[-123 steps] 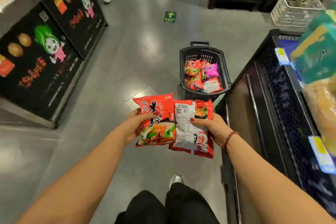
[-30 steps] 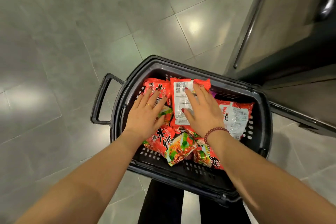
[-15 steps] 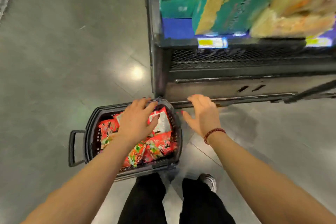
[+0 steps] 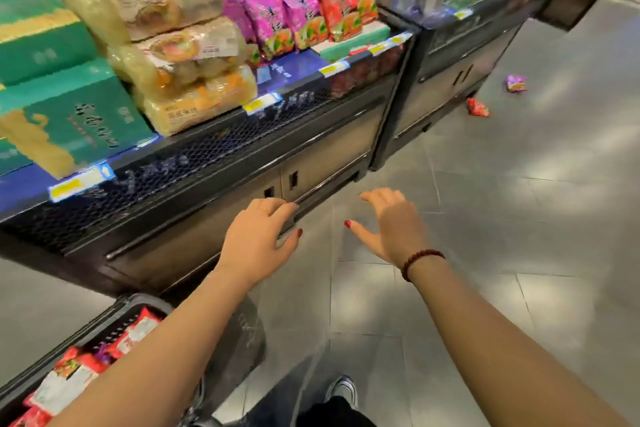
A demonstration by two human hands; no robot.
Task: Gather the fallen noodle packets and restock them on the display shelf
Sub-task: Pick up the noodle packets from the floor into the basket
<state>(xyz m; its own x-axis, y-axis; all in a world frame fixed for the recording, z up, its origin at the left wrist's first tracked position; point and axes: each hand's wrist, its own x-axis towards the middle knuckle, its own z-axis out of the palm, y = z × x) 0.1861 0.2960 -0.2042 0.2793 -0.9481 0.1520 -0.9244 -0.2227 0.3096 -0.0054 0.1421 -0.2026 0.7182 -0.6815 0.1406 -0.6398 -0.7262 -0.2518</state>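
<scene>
Grey tile floor [image 4: 519, 218], purple packet [image 4: 516, 83], red packet [image 4: 478, 107], both crumpled

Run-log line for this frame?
left hand open, empty | right hand open, empty | basket lower left, packets inside | purple packet, red packet on floor far right

Bright overhead light, floor [image 4: 519, 218] glare, motion blur, wide-angle edge distortion.

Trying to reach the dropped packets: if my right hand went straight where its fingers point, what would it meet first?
Your right hand would likely meet the base cabinet near its right corner; depth is unclear. The red packet and purple packet lie well right of that line.
</scene>
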